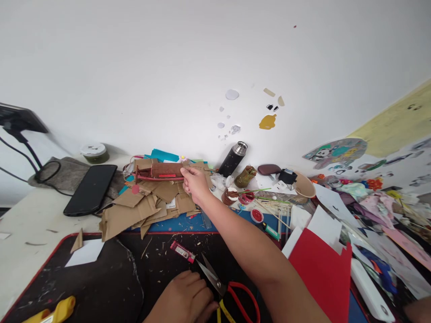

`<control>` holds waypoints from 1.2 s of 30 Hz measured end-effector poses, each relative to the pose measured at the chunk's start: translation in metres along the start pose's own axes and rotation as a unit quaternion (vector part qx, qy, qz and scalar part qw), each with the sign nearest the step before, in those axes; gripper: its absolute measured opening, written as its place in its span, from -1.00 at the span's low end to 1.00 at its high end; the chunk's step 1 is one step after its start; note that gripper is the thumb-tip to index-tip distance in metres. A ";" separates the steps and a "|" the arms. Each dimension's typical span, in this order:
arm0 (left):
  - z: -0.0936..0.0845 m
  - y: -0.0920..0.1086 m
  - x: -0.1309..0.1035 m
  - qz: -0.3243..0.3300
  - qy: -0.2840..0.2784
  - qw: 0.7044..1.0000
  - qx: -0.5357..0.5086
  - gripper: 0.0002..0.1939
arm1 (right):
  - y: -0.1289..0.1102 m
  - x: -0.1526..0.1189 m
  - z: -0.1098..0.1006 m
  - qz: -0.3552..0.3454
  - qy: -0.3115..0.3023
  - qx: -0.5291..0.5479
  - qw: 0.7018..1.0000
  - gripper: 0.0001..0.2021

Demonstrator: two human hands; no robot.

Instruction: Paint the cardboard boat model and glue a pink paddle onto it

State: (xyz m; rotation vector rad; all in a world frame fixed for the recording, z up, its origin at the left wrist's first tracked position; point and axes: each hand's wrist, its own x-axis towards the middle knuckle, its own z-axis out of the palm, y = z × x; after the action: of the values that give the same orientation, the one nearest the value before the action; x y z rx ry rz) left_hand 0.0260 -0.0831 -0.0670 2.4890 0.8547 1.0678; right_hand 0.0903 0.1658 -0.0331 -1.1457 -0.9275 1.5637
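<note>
My right hand [195, 183] reaches far forward, thumb and fingers closed on the right end of a long brown model boat [166, 170]. It has a rounded brown top, red edges and a small red disc hanging near its left end. The boat is over a heap of torn cardboard [134, 208]; whether it touches the heap I cannot tell. On the dark mat near me, my left hand [186, 296] is curled, its fingers together and their tips hidden. Scissors [218, 285] with a red handle lie open just right of it. A pink-labelled small packet [182, 251] lies beyond.
A black flask [233, 159] stands by the wall, with small paint jars [257, 216] and thin sticks to its right. Red card [319, 273] and white paper are at right. A phone [90, 189] lies left; a yellow-handled tool [55, 312] lies at the lower left.
</note>
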 end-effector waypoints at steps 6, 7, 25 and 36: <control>0.001 0.000 -0.003 0.001 0.011 1.000 -0.006 -0.73 | 0.001 -0.002 0.014 0.016 0.002 0.022 1.000 -0.70; 0.002 0.000 -0.003 0.002 0.011 1.000 -0.006 -0.74 | 0.001 -0.003 0.015 0.019 0.000 0.024 1.000 -0.70; 0.002 -0.001 0.000 0.009 0.009 1.000 0.005 -0.75 | 0.002 -0.022 0.013 0.021 -0.012 0.001 1.000 -0.79; 0.000 0.001 -0.001 0.014 0.018 1.000 0.006 -0.74 | 0.003 -0.025 0.010 0.012 -0.012 -0.012 1.000 -0.77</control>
State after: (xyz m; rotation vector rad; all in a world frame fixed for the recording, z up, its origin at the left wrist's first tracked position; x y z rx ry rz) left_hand 0.0259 -0.0848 -0.0676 2.5060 0.8428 1.1234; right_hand 0.0829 0.1402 -0.0273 -1.1606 -0.9551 1.5926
